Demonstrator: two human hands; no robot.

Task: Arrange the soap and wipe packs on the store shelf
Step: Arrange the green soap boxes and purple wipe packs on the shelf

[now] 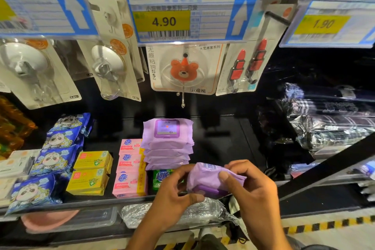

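Note:
Both my hands hold one purple wipe pack (207, 178) in front of the shelf edge, barcode side up. My left hand (174, 197) grips its left end and my right hand (251, 187) pinches its right end, thumb on top. Just behind stands a stack of several purple wipe packs (167, 144) on the black shelf (227, 144). Left of the stack lie three pink soap boxes (129, 170) in a row, a green soap pack (161, 178) partly hidden by my left hand, two yellow soap boxes (91, 172) and several blue panda wipe packs (54, 158).
Price tags (182, 18) hang overhead, with carded hooks (182, 67) dangling below them. Dark wrapped bundles (328, 120) fill the right side. Crinkled clear plastic (194, 213) and a lidded clear box (81, 219) lie on the lower shelf. Bare black shelf extends right of the purple stack.

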